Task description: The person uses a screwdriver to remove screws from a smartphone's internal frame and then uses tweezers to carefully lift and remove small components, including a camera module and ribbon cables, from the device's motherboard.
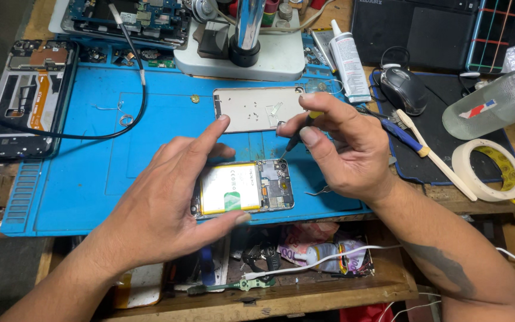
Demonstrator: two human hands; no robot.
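Note:
An opened phone (257, 186) with a yellow-white battery and a bare circuit board lies on the blue work mat (84, 179). My left hand (171, 197) rests over its left end, thumb along the near edge, fingers spread. My right hand (341, 149) grips a small screwdriver (296, 136) whose tip points down at the board's top edge. A silver phone back plate (257, 108) with loose screws on it lies just beyond the phone.
A microscope base (251, 56) stands at the back. Another phone frame (28, 95) lies left, a black cable (132, 113) crosses the mat. Right: glue bottle (350, 59), mouse (403, 89), brush (436, 158), tape roll (487, 170), clear bottle (496, 101). An open drawer (305, 262) holds clutter.

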